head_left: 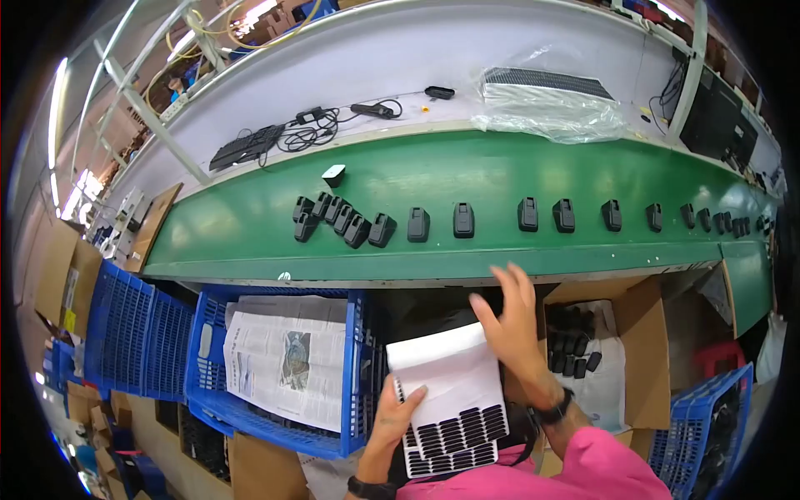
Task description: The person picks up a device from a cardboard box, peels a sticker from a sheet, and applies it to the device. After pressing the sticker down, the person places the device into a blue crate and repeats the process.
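Observation:
My left hand (pixel 395 413) grips the left edge of a white sheet with black strip-shaped stickers (pixel 450 375), thumb on top. The strips sit in rows on its lower part, and a second sheet shows beneath it. The upper part of the sheet is bare white and curls at the top. My right hand (pixel 510 321) is raised at the sheet's upper right corner, fingers spread, with nothing seen in it. Ahead on the green bench (pixel 375 175), several black plastic housings (pixel 462 220) stand in a spaced row, with a cluster (pixel 357 231) of them at the left.
A blue crate (pixel 360 392) lined with newspaper is at my left; a cardboard box (pixel 646 358) holding black parts is at my right. A small white-topped block (pixel 333 175) stands on the bench. Cables (pixel 312 133) and plastic-wrapped trays (pixel 546 96) lie on the shelf behind.

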{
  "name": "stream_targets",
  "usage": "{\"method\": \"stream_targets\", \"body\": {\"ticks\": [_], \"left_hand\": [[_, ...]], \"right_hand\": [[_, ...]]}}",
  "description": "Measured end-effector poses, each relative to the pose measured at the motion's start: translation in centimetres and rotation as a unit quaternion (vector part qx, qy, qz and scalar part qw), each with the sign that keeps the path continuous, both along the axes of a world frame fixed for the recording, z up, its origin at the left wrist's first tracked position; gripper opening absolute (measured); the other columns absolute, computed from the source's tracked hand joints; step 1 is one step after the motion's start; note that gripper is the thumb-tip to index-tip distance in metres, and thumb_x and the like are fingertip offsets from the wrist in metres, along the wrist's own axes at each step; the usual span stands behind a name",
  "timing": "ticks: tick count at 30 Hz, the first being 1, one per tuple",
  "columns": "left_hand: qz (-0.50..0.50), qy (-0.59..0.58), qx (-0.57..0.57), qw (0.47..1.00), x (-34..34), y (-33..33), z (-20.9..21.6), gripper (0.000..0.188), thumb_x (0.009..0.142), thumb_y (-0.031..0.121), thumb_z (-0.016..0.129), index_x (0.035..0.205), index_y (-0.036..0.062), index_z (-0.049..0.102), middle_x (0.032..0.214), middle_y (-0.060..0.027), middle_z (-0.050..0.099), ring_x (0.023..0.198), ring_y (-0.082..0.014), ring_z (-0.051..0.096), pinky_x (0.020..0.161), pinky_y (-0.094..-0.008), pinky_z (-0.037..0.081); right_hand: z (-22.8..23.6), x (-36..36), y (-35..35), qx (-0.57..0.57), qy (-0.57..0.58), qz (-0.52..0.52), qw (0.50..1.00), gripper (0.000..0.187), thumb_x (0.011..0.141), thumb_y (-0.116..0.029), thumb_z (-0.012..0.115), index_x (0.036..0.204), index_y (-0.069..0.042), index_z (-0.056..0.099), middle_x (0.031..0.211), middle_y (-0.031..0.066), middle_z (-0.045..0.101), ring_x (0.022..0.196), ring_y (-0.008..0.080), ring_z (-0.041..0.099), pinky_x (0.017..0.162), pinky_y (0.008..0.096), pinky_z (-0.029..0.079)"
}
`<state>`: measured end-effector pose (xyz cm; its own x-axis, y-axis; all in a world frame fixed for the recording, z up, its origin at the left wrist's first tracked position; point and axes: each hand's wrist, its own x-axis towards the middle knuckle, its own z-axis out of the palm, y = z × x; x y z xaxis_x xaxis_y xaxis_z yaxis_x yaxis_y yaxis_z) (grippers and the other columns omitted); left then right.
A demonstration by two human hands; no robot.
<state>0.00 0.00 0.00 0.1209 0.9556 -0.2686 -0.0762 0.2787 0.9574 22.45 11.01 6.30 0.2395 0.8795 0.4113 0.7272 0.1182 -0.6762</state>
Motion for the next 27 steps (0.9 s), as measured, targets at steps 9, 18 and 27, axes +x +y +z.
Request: {"method": "stream_targets", "body": {"ticks": [9, 18, 27], "left_hand": [[0.017, 0.050, -0.006, 0.999, 0.8, 6.8, -1.6, 0.036, 0.083, 0.004, 0.066, 0.116, 0.0022, 0.052, 0.102, -0.0049, 0.060, 0.089, -0.0133, 0.056, 0.080, -0.0275, 0.047], [-0.070, 0.275, 0.034, 0.958, -5.5, 7.9, -4.4, 0.055, 0.091, 0.015, 0.057, 0.137, -0.0062, 0.034, 0.126, -0.0210, 0.051, 0.111, -0.0287, 0.052, 0.098, -0.0358, 0.040], [0.013, 0.464, 0.276, 0.842, -6.8, 12.9, 0.2, 0.042, 0.094, 0.024, 0.056, 0.134, 0.0143, 0.049, 0.137, -0.0090, 0.039, 0.113, -0.0274, 0.046, 0.086, -0.0441, 0.046]], "right_hand": [[2.4, -7.9, 15.3, -0.193, -0.108, -0.124, 0.967, 0.069, 0.068, -0.062, 0.071, 0.108, -0.005, 0.068, 0.126, 0.0215, 0.051, 0.119, 0.0341, 0.045, 0.099, 0.0524, 0.034], [-2.3, -7.0, 15.3, -0.080, -0.072, -0.105, 0.989, 0.043, 0.066, -0.026, 0.072, 0.099, -0.001, 0.066, 0.122, 0.0256, 0.050, 0.111, 0.0376, 0.047, 0.095, 0.0445, 0.040], [-8.3, 10.5, -9.4, -0.170, 0.046, -0.222, 0.959, 0.051, 0.063, -0.023, 0.077, 0.111, -0.006, 0.066, 0.127, 0.0222, 0.047, 0.116, 0.0330, 0.048, 0.097, 0.0406, 0.043]]}}
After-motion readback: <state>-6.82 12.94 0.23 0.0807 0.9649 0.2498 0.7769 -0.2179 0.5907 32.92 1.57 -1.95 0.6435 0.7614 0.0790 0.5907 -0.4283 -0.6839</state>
